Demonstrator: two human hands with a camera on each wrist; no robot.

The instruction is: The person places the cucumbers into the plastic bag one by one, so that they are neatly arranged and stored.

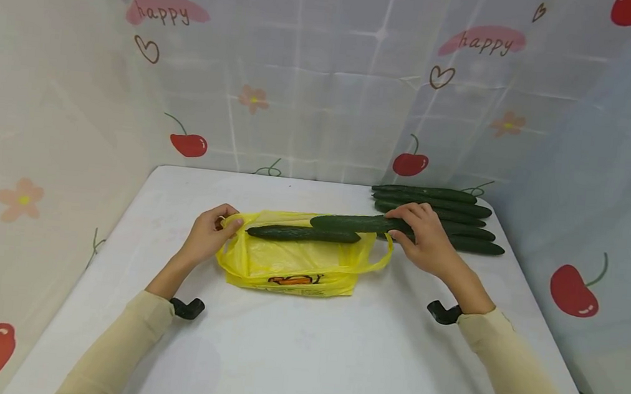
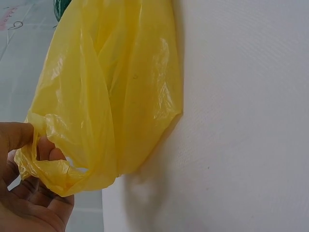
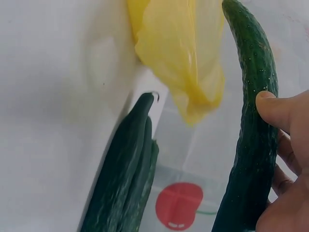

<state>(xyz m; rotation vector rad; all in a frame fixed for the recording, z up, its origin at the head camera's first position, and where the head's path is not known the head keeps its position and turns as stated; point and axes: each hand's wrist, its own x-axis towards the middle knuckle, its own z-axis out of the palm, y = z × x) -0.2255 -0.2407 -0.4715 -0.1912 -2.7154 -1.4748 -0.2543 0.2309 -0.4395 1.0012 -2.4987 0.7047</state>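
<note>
A yellow plastic bag (image 1: pixel 286 277) lies on its side on the table with its mouth spread. My left hand (image 1: pixel 211 232) pinches the bag's left handle (image 2: pixel 58 176) between thumb and fingers. One dark green cucumber (image 1: pixel 295 233) rests in the bag's opening. My right hand (image 1: pixel 423 241) grips a second cucumber (image 3: pixel 251 121) near its right end, thumb on one side and fingers on the other. That cucumber's free end reaches left across the bag's opening, overlapping the first one in the head view. The bag's right handle (image 1: pixel 382 262) loops loosely below the right hand.
Several more cucumbers (image 1: pixel 433 202) lie side by side at the table's back right corner, partly behind the right hand. A printed curtain (image 1: pixel 327 129) hangs along the back edge of the white table (image 1: pixel 301 358).
</note>
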